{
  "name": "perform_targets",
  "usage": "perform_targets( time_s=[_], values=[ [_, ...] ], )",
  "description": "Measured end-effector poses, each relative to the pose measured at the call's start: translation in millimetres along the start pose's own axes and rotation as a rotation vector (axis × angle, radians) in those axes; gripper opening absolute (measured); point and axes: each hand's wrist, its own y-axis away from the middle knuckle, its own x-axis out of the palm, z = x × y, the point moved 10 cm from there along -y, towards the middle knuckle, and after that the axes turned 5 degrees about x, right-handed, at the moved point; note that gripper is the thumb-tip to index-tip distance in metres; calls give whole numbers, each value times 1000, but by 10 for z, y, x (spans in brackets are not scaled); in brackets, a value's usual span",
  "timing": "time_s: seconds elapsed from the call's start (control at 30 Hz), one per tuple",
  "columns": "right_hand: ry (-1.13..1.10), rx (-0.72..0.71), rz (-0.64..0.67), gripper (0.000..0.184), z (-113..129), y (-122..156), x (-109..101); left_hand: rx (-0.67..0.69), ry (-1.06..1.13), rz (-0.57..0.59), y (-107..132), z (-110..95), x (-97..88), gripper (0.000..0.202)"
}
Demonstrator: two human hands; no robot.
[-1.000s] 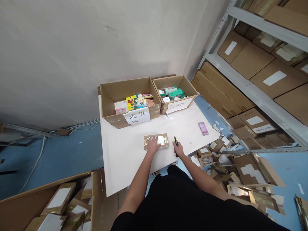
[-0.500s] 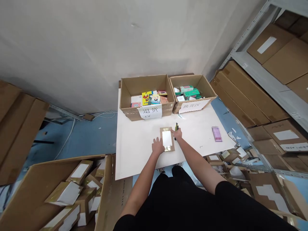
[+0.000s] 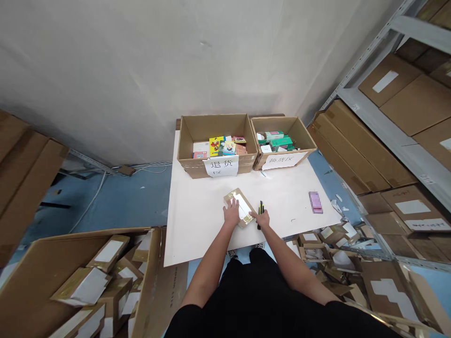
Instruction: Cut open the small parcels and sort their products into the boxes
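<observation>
A small taped cardboard box with a white label lies turned at a slant on the white table. My left hand rests on the near-left part of its top, fingers spread over the label. At the box's right corner, my right hand is closed around a black-and-yellow utility knife. The knife points away from me, beside the box. Whether the blade is out is too small to see.
Two open cartons stand at the back: one with colourful small boxes, another with green-and-white ones. A blurred purple packet lies at right. A big carton of parcels stands left, a loaded shelf rack right.
The small box has turned from straight to slanted, its far end swinging left. My left hand has moved further onto its top; my right hand has shifted nearer me with the knife.
</observation>
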Motion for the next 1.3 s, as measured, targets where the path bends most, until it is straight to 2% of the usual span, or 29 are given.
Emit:
perform_targets(
  time_s=[0.1, 0.17, 0.23, 0.3, 0.43, 0.53, 0.6, 0.7, 0.87, 1.0, 1.13, 1.23, 1.3],
  values=[
    [-24, -12, -151, 54, 462, -251, -257, -136, 29, 14, 142, 85, 74, 90],
    [-1, -25, -232, 50, 725, -371, -411, -160, 54, -34, 181, 77, 27, 81],
    [-37, -34, -254, 39, 834, -420, -494, -138, 78, -120, 165, 38, -79, 72],
    [-152, -32, -234, 34, 763, -398, -531, -73, 105, -171, 107, -27, -145, 68],
    [-342, -61, -104, 37, 390, -242, -540, 21, 136, -84, -22, -98, -5, 71],
    [-334, -13, 60, 37, 118, -151, -482, 22, 140, -60, -70, -63, 104, 72],
    [-284, 31, 112, 38, 28, -133, -472, 30, 152, -62, -88, -51, 147, 71],
    [-183, 37, 113, 42, 107, -170, -454, 36, 152, -77, -97, -39, 171, 71],
    [-136, 24, 132, 49, 330, -194, -276, 33, 141, -85, -85, -32, 169, 71],
    [-80, -13, 169, 51, 198, -69, -254, 39, 143, -62, -72, -45, 163, 71],
    [30, -88, 232, 51, -22, 81, -331, 27, 133, -63, -60, -38, 128, 70],
    [15, -66, 158, 50, -67, 49, -477, 26, 136, -58, -59, -40, 106, 70],
    [-20, -38, 96, 49, 6, -31, -528, 24, 135, -61, -57, -45, 92, 69]
  ],
)
